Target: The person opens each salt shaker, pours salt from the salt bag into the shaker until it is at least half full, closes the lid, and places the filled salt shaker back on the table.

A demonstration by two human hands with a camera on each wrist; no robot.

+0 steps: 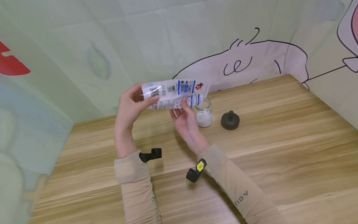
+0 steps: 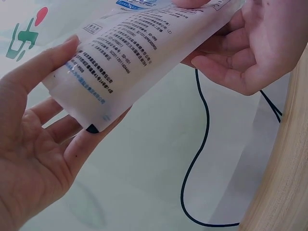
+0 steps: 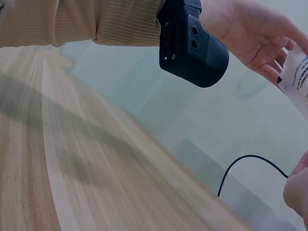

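A white plastic bag (image 1: 170, 91) with blue and black print lies nearly level in the air, both hands on it. My left hand (image 1: 130, 107) grips its left end, thumb on the printed face and fingers behind, as the left wrist view also shows. Nearer the other end, my right hand (image 1: 188, 124) pinches the bag from below, thumb in front. The bag's right end overlaps the mouth of a glass jar (image 1: 205, 119) in the head view. White grainy stuff fills the jar's lower part. In the right wrist view, only part of the bag (image 3: 297, 82) shows.
Right of the jar, a dark round lid (image 1: 230, 121) with a knob sits on the wooden table (image 1: 279, 124). A printed cloth backdrop (image 1: 134, 46) rises behind the table's far edge. Black cameras (image 1: 193, 175) stick out from both wrists.
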